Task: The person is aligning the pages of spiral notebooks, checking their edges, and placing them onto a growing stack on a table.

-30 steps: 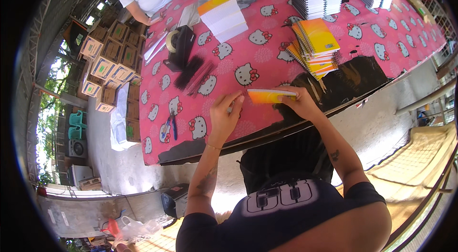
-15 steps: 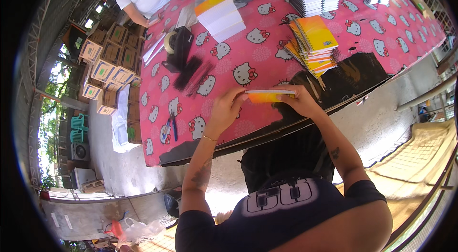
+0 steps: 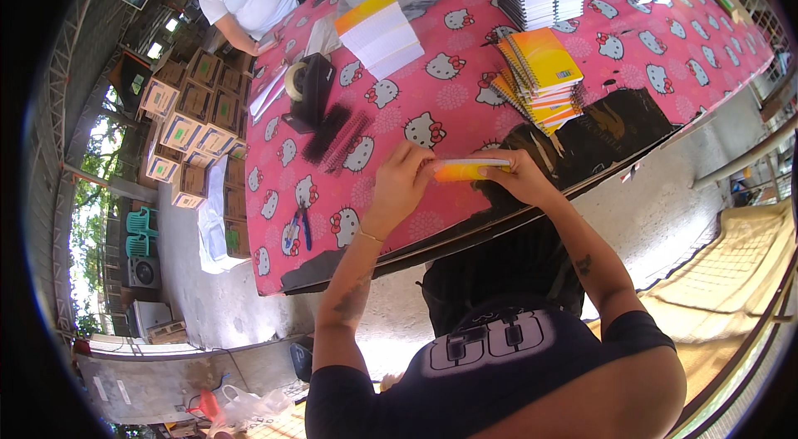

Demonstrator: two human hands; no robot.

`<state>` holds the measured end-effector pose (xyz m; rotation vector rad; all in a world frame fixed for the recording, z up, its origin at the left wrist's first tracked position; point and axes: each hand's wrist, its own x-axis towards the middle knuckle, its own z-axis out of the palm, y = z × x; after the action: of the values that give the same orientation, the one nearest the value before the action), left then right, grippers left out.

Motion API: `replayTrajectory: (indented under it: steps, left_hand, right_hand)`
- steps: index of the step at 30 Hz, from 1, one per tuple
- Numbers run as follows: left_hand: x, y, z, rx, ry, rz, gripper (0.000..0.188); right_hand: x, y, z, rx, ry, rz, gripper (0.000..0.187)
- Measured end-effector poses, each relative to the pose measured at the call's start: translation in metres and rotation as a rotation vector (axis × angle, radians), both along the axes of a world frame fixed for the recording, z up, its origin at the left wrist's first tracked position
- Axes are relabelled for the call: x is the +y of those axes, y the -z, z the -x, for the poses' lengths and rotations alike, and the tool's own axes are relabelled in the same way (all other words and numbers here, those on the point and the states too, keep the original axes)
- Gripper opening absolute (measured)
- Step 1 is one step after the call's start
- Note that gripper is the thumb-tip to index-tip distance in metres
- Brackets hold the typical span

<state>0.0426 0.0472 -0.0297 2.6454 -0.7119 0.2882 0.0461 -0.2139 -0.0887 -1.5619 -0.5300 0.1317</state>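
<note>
At the centre of the frame, the right hand [image 3: 527, 180] grips the right end of a yellow-orange notebook [image 3: 457, 171] over the pink desk [image 3: 407, 231]. The left hand [image 3: 399, 187] has bent fingers [image 3: 421, 158] at its left end; whether they pinch it cannot be told. Yellow spiral notebooks [image 3: 544, 63] lie piled at upper right.

Table [image 3: 420, 227]: gap between left hand [image 3: 402, 183] and pliers [image 3: 307, 231] passable; tape dispenser [image 3: 314, 90] obstructs farther along left edge, notebooks [image 3: 544, 65] right of centre.
</note>
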Motion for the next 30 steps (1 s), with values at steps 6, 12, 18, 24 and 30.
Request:
replayTrajectory:
  steps: [6, 12, 18, 24, 30]
  left_hand:
    - [-0.048, 0.049, 0.072, -0.155, -0.183, -0.236, 0.076]
    - [-0.040, 0.008, 0.049, -0.280, -0.306, -0.376, 0.079]
    - [-0.047, 0.034, 0.053, -0.390, -0.210, -0.325, 0.083]
    - [-0.053, 0.045, 0.069, -0.269, 0.021, -0.256, 0.083]
    - [-0.066, -0.007, 0.042, -0.296, -0.100, -0.309, 0.081]
  right_hand:
    - [0.002, 0.002, 0.011, 0.013, 0.090, -0.085, 0.029]
    - [0.009, -0.010, 0.022, 0.120, -0.010, -0.017, 0.028]
    - [-0.001, -0.004, 0.016, 0.059, 0.069, -0.089, 0.027]
    - [-0.007, -0.034, 0.018, 0.169, 0.072, -0.166, 0.026]
    - [0.000, -0.034, 0.023, 0.111, 0.052, -0.056, 0.028]
